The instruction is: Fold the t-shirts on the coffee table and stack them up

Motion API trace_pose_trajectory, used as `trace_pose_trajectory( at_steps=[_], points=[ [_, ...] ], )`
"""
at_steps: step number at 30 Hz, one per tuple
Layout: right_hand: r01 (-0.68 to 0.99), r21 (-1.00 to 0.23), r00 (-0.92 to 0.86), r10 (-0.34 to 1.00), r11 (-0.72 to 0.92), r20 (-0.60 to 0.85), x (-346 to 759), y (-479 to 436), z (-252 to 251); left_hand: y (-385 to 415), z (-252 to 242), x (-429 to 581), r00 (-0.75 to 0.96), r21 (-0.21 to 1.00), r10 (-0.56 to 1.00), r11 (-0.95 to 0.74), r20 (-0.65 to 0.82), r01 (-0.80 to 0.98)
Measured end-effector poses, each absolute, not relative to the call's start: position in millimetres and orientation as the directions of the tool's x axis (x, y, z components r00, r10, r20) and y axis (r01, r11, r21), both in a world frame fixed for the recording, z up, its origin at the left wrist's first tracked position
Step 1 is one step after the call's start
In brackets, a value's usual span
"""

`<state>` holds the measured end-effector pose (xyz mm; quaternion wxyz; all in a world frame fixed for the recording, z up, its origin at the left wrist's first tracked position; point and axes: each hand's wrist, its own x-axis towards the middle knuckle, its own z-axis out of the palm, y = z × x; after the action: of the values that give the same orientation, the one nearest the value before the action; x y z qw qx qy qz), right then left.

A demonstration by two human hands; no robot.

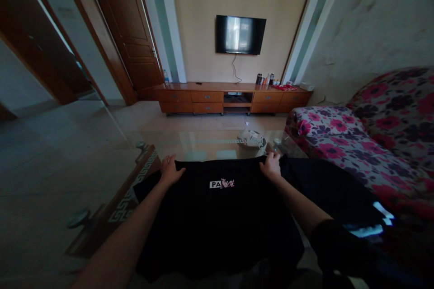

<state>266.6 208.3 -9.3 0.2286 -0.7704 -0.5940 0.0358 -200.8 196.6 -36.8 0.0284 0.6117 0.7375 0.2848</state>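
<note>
A black T-shirt [220,221] with a small white and pink print near its top is spread out in front of me over a glass table [200,141]. At its upper left corner, my left hand [170,170] is closed on the cloth, the thumb lying on top. My right hand [271,165] grips the upper right part in the same way. Between the two hands the top edge runs nearly straight. Another dark garment [325,185] lies to the right of my right hand, with pale patches at its far end.
A floral-covered sofa [339,131] stands on the right. Beyond the table are a bin with a white bag [251,137] and a wooden TV cabinet [206,97] with bottles and cans on it. A television [240,34] hangs above. A wooden door [125,27] is at the left.
</note>
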Motion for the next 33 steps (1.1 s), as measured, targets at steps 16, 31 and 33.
trace_pose_trajectory(
  at_steps=[16, 31, 33],
  points=[
    [0.966, -0.259, -0.002, 0.999, 0.013, 0.041, 214.6, 223.5, -67.1, 213.5, -99.8, -178.4, 0.016, 0.221, 0.983, -0.057, 0.181, 0.974],
    [0.983, -0.155, 0.112, 0.990, -0.098, 0.083, 199.4, 205.2, -63.8, 177.3, -65.9, -151.8, -0.092, 0.051, 0.961, 0.081, 0.260, 0.995],
    [0.983, -0.150, 0.106, 0.994, -0.104, 0.001, 198.9, 198.0, -60.8, 166.5, -64.2, -148.6, -0.083, 0.064, 0.975, 0.071, 0.205, 0.995]
  ],
)
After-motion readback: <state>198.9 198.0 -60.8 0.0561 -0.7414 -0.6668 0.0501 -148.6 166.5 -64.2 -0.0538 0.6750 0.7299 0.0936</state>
